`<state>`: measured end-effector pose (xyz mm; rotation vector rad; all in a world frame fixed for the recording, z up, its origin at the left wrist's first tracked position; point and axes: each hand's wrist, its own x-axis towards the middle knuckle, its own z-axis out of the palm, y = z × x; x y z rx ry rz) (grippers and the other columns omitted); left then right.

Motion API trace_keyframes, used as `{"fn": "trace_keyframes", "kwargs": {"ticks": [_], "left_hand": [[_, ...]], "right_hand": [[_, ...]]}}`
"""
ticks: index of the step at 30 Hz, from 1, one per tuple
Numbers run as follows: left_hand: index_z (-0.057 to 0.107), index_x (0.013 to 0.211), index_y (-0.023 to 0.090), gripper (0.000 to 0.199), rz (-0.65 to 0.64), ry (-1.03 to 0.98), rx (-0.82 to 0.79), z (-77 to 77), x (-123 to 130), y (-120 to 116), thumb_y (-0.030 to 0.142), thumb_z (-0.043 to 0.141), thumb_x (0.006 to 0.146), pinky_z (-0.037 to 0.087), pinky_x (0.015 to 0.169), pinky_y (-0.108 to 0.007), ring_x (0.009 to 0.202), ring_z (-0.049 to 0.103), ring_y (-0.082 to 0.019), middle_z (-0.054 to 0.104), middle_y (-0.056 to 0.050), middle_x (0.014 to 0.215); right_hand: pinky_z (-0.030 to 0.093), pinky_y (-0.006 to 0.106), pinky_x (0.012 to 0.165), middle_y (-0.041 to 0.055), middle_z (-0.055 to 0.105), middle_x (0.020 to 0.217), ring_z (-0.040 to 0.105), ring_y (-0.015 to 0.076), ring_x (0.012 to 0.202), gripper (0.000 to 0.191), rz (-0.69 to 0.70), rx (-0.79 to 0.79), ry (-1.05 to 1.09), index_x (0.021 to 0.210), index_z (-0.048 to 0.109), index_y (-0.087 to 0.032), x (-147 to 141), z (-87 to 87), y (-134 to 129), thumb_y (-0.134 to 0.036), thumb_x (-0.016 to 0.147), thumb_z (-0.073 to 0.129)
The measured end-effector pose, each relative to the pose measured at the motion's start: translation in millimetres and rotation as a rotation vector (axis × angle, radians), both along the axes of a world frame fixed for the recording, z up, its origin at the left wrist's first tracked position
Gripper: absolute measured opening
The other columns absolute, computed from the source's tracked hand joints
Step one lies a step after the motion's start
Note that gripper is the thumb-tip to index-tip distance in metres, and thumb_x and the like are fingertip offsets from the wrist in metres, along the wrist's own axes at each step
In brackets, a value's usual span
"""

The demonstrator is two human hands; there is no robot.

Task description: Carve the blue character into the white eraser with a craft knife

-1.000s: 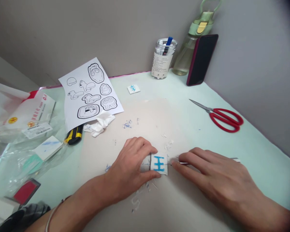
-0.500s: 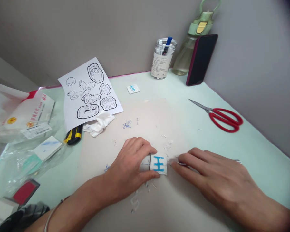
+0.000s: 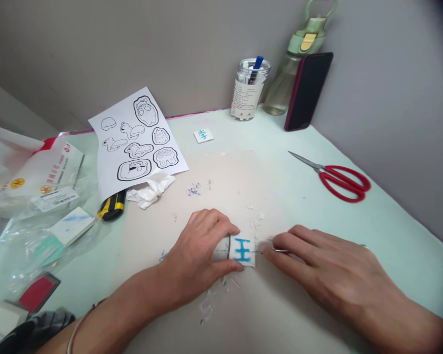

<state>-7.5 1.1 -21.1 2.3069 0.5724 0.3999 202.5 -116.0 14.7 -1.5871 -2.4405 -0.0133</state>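
A small white rubber block [image 3: 248, 259] with a blue character drawn on top lies on the beige board [image 3: 266, 305]. The fingers and thumb of my left hand [image 3: 203, 246] pinch it from its far and near edges. To its right, my right hand [image 3: 317, 260] is closed around a thin carving tool [image 3: 280, 251], mostly hidden under the fingers. The tool's fine tip points left and reaches the block's right side; whether it cuts in, I cannot tell. White shavings [image 3: 257, 220] are scattered on the board around the block.
Red-handled scissors [image 3: 345, 183] lie at right. Behind stand a jar of pens [image 3: 246, 96], a bottle [image 3: 280, 83] and a phone [image 3: 308, 91]. A second marked block [image 3: 204, 136], printed sheet [image 3: 133, 142], tissue [image 3: 151, 189], yellow-black cutter [image 3: 112, 206], plastic bags [image 3: 33, 172] and red ink pad [image 3: 39, 293] surround the board.
Almost nothing differs. The tool's tip has shifted very slightly at the block's right side, while my left hand and the block stay in place.
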Motion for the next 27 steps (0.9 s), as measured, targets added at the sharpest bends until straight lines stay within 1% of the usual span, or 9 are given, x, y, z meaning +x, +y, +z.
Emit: {"fn": "trace_keyframes", "kwargs": {"ticks": [2, 6, 13, 19, 27], "left_hand": [[0.055, 0.107, 0.019, 0.035, -0.001, 0.001, 0.005, 0.0, 0, 0, 0.028, 0.074, 0.080, 0.040, 0.088, -0.039, 0.099, 0.048, -0.023, 0.056, -0.006, 0.105], [0.054, 0.107, 0.019, 0.035, -0.006, -0.002, 0.005, 0.3, 0, 0, 0.028, 0.075, 0.080, 0.040, 0.086, -0.038, 0.098, 0.049, -0.022, 0.056, -0.005, 0.103], [0.054, 0.107, 0.021, 0.037, 0.000, -0.019, 0.028, -0.9, 1, 0, 0.027, 0.076, 0.079, 0.039, 0.087, -0.037, 0.099, 0.050, -0.022, 0.058, -0.004, 0.104], [0.054, 0.106, 0.021, 0.036, 0.000, -0.020, 0.038, -2.3, 2, 0, 0.029, 0.076, 0.079, 0.039, 0.086, -0.038, 0.097, 0.050, -0.022, 0.058, -0.005, 0.103], [0.055, 0.105, 0.022, 0.035, 0.026, -0.004, 0.043, -2.1, 2, -2, 0.030, 0.076, 0.078, 0.040, 0.083, -0.037, 0.093, 0.050, -0.022, 0.057, -0.004, 0.099]], "right_hand": [[0.040, 0.033, 0.063, 0.0083, 0.065, 0.093, 0.056, 0.0220, 0.081, 0.040, 0.000, -0.021, 0.006, 0.097, 0.064, -0.020, 1, -0.4, -2, -0.015, 0.101, 0.024], [0.041, 0.032, 0.065, 0.0060, 0.063, 0.092, 0.056, 0.0204, 0.081, 0.034, -0.018, -0.111, 0.029, 0.103, 0.062, -0.021, 4, 0.1, -1, -0.014, 0.100, 0.029], [0.038, 0.026, 0.059, 0.0029, 0.062, 0.090, 0.056, 0.0152, 0.075, 0.024, 0.029, -0.154, 0.186, 0.104, 0.060, -0.023, 14, -8.0, 9, -0.013, 0.098, 0.040], [0.040, 0.025, 0.061, 0.0031, 0.062, 0.090, 0.058, 0.0142, 0.077, 0.025, 0.012, -0.210, 0.268, 0.104, 0.062, -0.023, 16, -13.8, 10, -0.008, 0.094, 0.044], [0.041, 0.024, 0.062, 0.0030, 0.062, 0.087, 0.058, 0.0135, 0.075, 0.022, -0.011, -0.251, 0.301, 0.101, 0.065, -0.022, 16, -18.4, 10, -0.012, 0.095, 0.047]]}}
